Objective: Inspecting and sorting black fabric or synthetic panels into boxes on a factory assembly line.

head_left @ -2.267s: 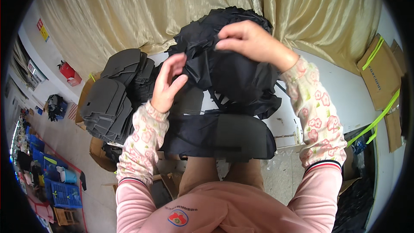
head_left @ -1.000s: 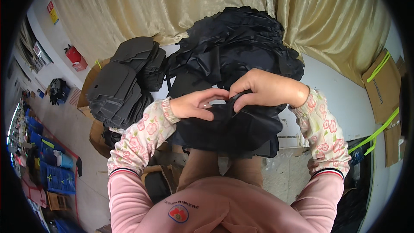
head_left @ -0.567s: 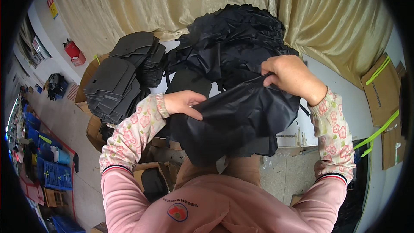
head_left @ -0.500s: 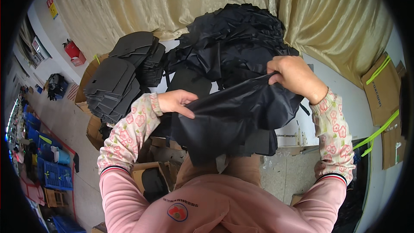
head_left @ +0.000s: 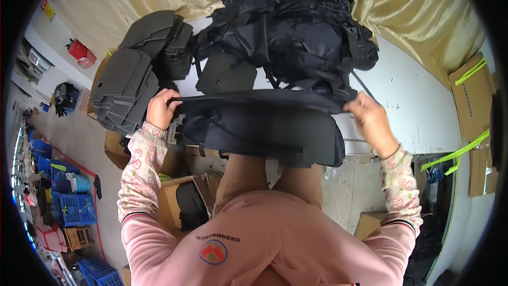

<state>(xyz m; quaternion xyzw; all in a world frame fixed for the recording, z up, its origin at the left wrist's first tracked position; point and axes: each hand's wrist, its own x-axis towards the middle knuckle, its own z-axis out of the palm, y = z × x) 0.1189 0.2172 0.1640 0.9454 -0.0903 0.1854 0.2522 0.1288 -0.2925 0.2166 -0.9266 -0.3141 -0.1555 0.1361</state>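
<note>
Pretty bright even daylight-ish light, soft shadows, no real glare, heavy fisheye bending at the black rim, dark fabric (head_left: 264, 127) loses detail

Sewing workshop: fabric piles (head_left: 296, 26), foam stacks (head_left: 127, 82), crates (head_left: 74, 209)

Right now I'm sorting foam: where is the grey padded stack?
In the head view, the grey padded stack sits upper left on the table, beside the black fabric pile, just above the left hand.

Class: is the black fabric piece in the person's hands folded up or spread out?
Spread out: the black fabric piece is stretched wide between the left hand and right hand.
</note>
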